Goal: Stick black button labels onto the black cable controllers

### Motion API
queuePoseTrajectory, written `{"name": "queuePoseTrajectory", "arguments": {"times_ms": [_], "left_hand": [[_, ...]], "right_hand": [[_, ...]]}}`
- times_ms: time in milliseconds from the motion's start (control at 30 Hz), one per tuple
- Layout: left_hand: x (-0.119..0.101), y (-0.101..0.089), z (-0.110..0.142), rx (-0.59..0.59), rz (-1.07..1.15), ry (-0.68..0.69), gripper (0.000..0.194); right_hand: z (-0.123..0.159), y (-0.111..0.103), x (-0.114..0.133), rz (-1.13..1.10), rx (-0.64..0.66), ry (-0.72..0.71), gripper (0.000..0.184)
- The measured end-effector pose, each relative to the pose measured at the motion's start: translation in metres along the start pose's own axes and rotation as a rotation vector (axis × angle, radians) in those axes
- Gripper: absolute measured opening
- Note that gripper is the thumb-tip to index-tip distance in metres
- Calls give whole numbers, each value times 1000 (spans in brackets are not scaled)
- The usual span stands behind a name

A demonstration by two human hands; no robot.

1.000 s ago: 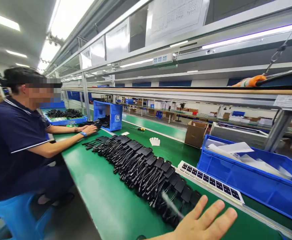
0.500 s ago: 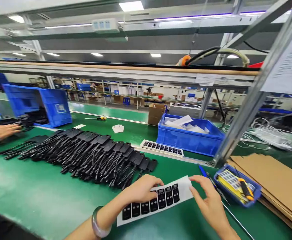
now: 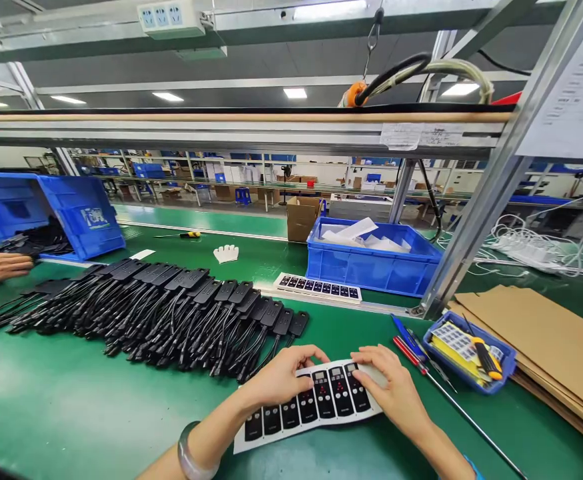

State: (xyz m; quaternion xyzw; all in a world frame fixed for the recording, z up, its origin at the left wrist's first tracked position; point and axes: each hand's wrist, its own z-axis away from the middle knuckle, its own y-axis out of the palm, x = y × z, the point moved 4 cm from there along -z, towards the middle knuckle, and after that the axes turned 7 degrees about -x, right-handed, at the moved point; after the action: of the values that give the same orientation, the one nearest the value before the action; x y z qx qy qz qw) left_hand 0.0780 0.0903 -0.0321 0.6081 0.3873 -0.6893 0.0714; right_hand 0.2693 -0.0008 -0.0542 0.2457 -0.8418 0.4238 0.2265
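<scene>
White and slightly bowed, the sheet (image 3: 315, 408) bears a row of black labels (image 3: 340, 392), some red-marked, on the near side of the cables (image 3: 171, 323); left hand (image 3: 282, 377) and right hand (image 3: 390, 387), half-curled, both pinch it.

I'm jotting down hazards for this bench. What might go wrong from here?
The sheet of black labels, held in the left hand and right hand, might crease if pulled unevenly. The right forearm could knock the red-handled tool lying beside it. The left hand might snag the piled black cabled parts just beyond it.
</scene>
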Motion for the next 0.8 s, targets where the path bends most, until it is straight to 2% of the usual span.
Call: {"name": "queuePoseTrajectory", "arguments": {"times_ms": [133, 233, 333, 400, 467, 567, 667, 800], "left_hand": [[7, 8, -2, 6, 66, -34, 43], [14, 15, -3, 5, -34, -40, 41], [16, 16, -10, -65, -213, -39, 38], [15, 10, -18, -174, -325, -35, 39], [13, -1, -28, -302, -475, -29, 40], [13, -14, -44, -416, -696, -32, 35], [20, -16, -55, -406, -819, -4, 31], [24, -15, -56, -393, -843, 35, 30]], "right_hand": [[-3, -5, 3, -22, -39, -39, 7], [-4, -14, 4, -74, -125, -33, 14], [-6, -33, -5, -134, -374, 93, 15], [-4, -45, -15, -223, -567, 225, 18], [-2, -51, -25, -368, -679, 344, 23], [1, -48, -32, -545, -708, 455, 29], [5, -43, -33, -600, -680, 501, 30], [9, -37, -29, -603, -615, 507, 29]]}}
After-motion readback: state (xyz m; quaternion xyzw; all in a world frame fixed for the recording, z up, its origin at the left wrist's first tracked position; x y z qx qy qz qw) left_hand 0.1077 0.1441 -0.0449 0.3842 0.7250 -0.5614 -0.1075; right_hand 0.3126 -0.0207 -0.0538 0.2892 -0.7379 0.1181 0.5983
